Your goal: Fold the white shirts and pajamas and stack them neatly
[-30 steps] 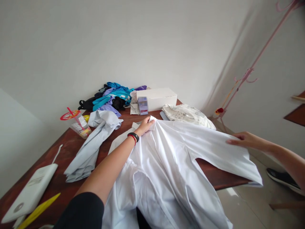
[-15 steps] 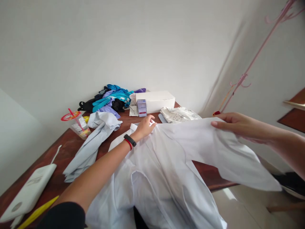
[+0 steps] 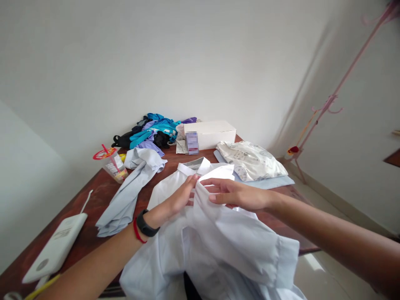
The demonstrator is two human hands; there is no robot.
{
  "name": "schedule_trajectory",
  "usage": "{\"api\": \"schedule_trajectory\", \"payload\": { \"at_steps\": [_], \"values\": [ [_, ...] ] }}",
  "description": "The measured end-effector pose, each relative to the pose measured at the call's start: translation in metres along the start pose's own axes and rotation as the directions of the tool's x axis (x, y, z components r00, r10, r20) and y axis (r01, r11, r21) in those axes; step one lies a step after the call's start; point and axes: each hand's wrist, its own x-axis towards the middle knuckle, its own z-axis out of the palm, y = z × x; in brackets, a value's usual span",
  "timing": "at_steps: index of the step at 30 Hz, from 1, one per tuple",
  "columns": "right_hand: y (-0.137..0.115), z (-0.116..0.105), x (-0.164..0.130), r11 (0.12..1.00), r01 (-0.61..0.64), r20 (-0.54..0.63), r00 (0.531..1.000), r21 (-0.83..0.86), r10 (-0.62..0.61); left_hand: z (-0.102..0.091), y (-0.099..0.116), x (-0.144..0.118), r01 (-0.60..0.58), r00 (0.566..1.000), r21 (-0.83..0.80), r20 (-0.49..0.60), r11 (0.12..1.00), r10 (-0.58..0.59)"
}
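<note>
A white collared shirt (image 3: 175, 241) is spread over the near part of the table, its collar at the far end and its lower part reaching the front edge. My left hand (image 3: 179, 196), with a black band at the wrist, grips the shirt fabric just below the collar. Close beside it, my right hand (image 3: 229, 193) pinches a fold of the same shirt between thumb and fingers. One sleeve lies folded over toward the front right, its cuff end hanging near the table edge.
On the brown table (image 3: 90, 204) lie a crumpled light-blue garment (image 3: 125, 204), a plastic cup (image 3: 114, 166) with a straw and a white device (image 3: 56, 246). Behind are a clothes pile (image 3: 156, 131), a white box (image 3: 212, 133) and folded patterned cloth (image 3: 253, 160). A pink rack (image 3: 331, 100) stands right.
My right hand has moved left from the outstretched sleeve to beside my left hand, bringing the sleeve side inward over the shirt. My left hand has come slightly nearer.
</note>
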Motion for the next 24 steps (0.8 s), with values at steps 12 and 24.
{"api": "schedule_trajectory", "payload": {
  "at_steps": [12,24],
  "values": [
    [0.032,0.051,0.026,0.995,-0.083,0.084,0.993,0.051,0.079,-0.024,0.006,0.019,-0.089,0.994,0.49,0.101,0.867,0.044],
    [0.012,-0.016,-0.015,0.809,-0.132,0.332,0.865,-0.573,0.377,-0.037,0.006,-0.003,0.146,0.976,-0.389,0.209,0.91,-0.067]
  ]
}}
